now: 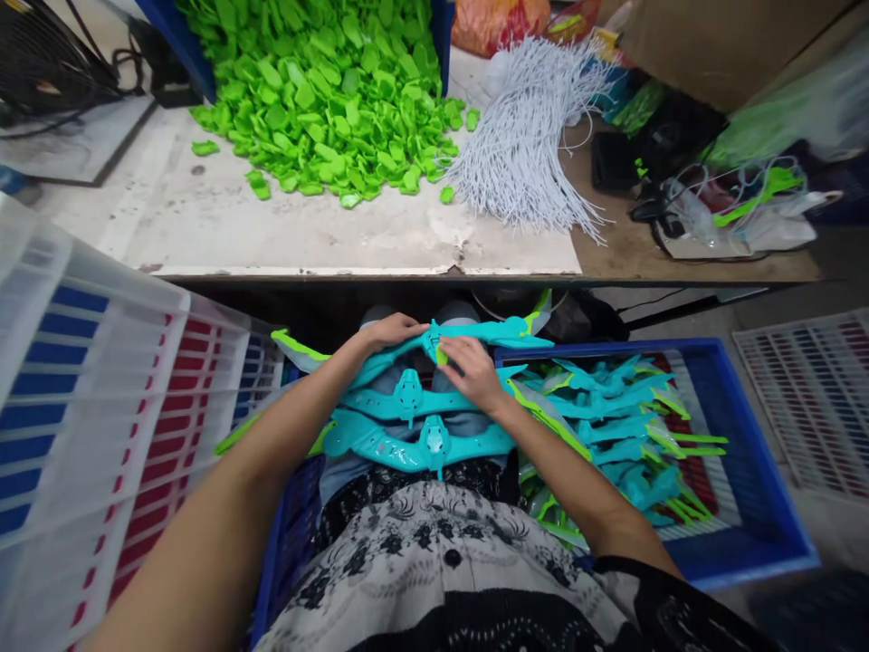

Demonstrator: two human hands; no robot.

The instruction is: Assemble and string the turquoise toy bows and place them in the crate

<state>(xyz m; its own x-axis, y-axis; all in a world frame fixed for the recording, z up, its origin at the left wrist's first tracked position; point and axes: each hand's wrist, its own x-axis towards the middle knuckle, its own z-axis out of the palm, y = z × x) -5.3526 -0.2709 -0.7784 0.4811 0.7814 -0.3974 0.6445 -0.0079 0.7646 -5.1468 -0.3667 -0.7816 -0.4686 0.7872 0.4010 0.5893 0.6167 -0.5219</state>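
Note:
Three turquoise plastic toy bows with green-and-grey tips lie across my lap. My left hand [396,330] is closed on the left limb of the farthest toy bow [487,333], its fingertips close to the centre block. Against that same centre, my right hand [475,369] pinches a small bright green plastic piece [442,353]. Nearer my body are the middle toy bow [407,395] and the nearest toy bow [434,442], neither touched by my fingers. My right forearm passes over their right ends and hides part of them.
On the table [305,237] a heap of green pieces [326,118] spills from a blue bin, beside a bundle of white cords [529,136]. At right, a blue crate [767,489] holds more toy bows. Stacked plastic baskets [74,389] stand close on the left.

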